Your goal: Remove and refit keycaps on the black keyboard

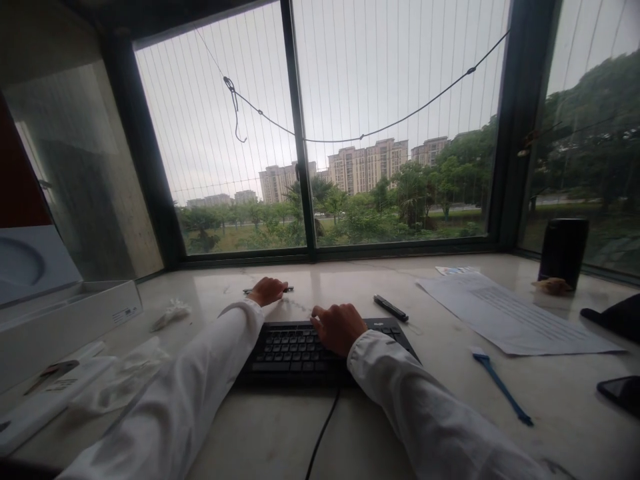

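A black keyboard (pixel 290 348) lies flat on the pale marble-like surface, its cable (pixel 324 433) running toward me. Beyond its back edge, my left hand (pixel 269 291) is closed over a slim dark pen-like tool (pixel 289 289), whose ends stick out on both sides. My right hand (pixel 340 328) rests over the upper middle of the keyboard with its fingers curled in. Whatever those fingers may pinch is hidden. Just behind the keyboard, right of my right hand, lies a black folding-knife-like tool (pixel 391 308).
To the right are printed paper sheets (pixel 500 320), a blue brush (pixel 503 389), a black cylinder (pixel 564 250) and a dark phone-like object (pixel 620 392). Crumpled white wrapping (pixel 125 377), a white box (pixel 113 303) and a white flat pack (pixel 55 400) lie left. A window (pixel 395 227) closes off the back.
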`<state>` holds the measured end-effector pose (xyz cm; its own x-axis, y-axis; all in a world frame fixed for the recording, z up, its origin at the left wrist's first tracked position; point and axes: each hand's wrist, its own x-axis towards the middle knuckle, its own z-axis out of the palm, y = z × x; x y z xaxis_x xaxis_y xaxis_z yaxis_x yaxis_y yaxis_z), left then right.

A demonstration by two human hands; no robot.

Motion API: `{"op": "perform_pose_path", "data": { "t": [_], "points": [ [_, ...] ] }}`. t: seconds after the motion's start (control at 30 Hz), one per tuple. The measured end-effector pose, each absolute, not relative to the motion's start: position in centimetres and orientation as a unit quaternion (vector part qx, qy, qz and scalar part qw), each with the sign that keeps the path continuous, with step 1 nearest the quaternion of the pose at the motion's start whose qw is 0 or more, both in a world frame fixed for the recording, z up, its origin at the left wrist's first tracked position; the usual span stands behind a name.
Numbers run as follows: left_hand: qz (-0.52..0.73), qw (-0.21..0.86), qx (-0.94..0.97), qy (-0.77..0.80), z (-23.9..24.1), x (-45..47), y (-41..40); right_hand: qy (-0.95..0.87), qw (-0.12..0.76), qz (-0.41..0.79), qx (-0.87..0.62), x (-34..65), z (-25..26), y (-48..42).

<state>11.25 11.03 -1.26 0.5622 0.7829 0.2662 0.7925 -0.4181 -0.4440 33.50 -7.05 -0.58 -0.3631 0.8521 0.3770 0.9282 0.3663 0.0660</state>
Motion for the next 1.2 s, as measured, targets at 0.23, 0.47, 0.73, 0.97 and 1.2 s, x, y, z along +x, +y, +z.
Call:
{"op": "perform_pose_path", "data": {
  "t": [0.23,0.47,0.73,0.97,1.2],
  "points": [
    [-0.086,0.253,-0.835,-0.481,1.3,12.7,7.2,-0.803,0.138,-0.139,-0.562,33.5,-0.6,-7.0],
    [-0.247,0.194,-0.861,-0.4,1.2,14.5,0.7,-0.781,0.151,-0.139,-0.59,33.8,-0.8,-6.9],
    [-0.311,0.113,-0.879,-0.344,-0.1,14.3,-1.5,-0.768,0.15,-0.121,-0.611,33.8,-1.2,-6.7],
    [-0.341,0.061,-0.897,-0.275,-0.4,14.3,-2.1,-0.776,0.224,-0.081,-0.584,33.0,-1.5,-7.2],
    [-0.338,0.076,-0.905,-0.245,-0.2,13.8,-2.1,-0.777,0.241,-0.103,-0.572,32.6,-1.7,-7.3]
  ]
}}
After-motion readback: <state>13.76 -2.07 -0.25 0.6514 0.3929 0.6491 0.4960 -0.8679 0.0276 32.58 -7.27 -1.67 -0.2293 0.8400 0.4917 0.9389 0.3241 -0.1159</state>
